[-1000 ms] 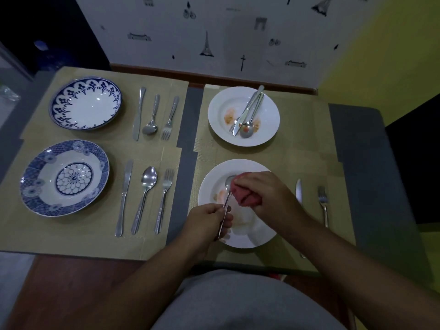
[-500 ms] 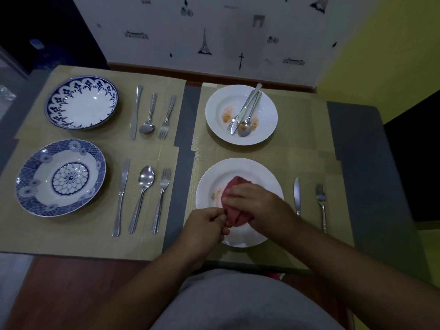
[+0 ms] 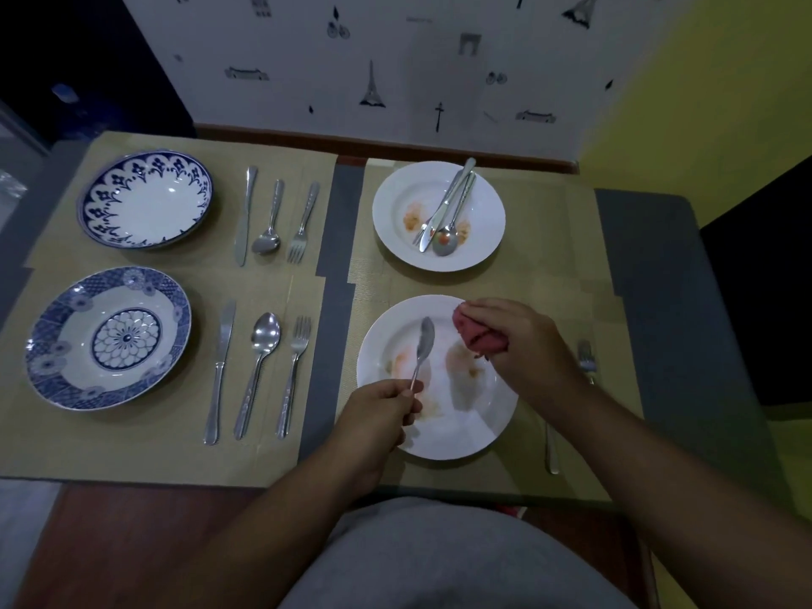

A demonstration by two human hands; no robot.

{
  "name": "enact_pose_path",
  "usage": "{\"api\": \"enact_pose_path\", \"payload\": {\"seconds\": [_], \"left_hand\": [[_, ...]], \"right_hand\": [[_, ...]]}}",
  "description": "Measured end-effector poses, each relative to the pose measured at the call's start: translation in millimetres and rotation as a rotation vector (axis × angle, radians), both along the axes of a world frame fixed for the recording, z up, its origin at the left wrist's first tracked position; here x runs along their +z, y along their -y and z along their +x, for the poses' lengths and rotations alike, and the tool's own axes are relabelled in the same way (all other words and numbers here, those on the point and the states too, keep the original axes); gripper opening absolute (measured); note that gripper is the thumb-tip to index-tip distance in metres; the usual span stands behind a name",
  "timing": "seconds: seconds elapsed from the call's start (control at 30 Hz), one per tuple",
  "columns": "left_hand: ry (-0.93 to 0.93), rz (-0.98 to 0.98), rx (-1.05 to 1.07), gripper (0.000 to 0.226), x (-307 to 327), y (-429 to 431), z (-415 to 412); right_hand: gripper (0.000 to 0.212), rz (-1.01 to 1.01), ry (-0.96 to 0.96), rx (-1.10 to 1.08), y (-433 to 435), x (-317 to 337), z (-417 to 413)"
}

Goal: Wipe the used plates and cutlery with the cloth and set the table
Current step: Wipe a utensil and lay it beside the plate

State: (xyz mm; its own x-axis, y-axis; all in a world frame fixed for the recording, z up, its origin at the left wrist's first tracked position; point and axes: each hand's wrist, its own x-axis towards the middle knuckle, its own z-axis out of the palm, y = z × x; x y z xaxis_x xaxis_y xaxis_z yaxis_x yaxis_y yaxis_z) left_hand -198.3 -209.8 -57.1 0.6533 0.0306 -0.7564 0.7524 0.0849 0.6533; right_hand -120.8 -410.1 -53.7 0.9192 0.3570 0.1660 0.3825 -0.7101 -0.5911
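Red cloth [image 3: 476,334], orange-stained white plate [image 3: 474,432], blue-and-white floral plates [image 3: 175,309], olive placemats [image 3: 132,450].

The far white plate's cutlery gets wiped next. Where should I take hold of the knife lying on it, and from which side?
Take the knife by its handle end, coming from the far right. It lies slanted, handle up on the far white plate's rim, blade down in the well among orange smears, close beside a spoon; the handle tip looks cleanest to pinch.
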Motion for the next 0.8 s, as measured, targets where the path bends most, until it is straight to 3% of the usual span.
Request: {"api": "enact_pose_path", "payload": {"seconds": [0.1,0.23,0.33,0.4,0.6,0.8], "left_hand": [[-0.008,-0.009,0.014,0.02,1.2,5.9,5.0],[0.017,0.022,-0.016,0.017,5.6,21.0,8.3],[0.073,0.076,-0.127,0.021,10.1,34.1,5.2],[0.068,0.082,-0.157,0.019,11.4,40.1,2.9],[-0.004,0.014,-0.123,0.012,9.6,59.2,0.9],[0.017,-0.066,-0.133,0.016,3.6,92.3,8.5]], "right_hand": [[0.056,0.054,0.016,-0.016,5.7,2.5,-10.3],[0.057,-0.064,0.048,0.104,13.1,1.5,-25.6],[0.041,-0.155,0.05,0.283,15.0,-0.2,-32.0],[0.035,-0.168,0.016,0.291,20.6,-1.6,-29.0],[0.034,-0.115,0.053,0.116,50.1,-7.3,-3.9],[0.062,-0.03,0.019,-0.132,96.1,-4.3,-17.4]]}}
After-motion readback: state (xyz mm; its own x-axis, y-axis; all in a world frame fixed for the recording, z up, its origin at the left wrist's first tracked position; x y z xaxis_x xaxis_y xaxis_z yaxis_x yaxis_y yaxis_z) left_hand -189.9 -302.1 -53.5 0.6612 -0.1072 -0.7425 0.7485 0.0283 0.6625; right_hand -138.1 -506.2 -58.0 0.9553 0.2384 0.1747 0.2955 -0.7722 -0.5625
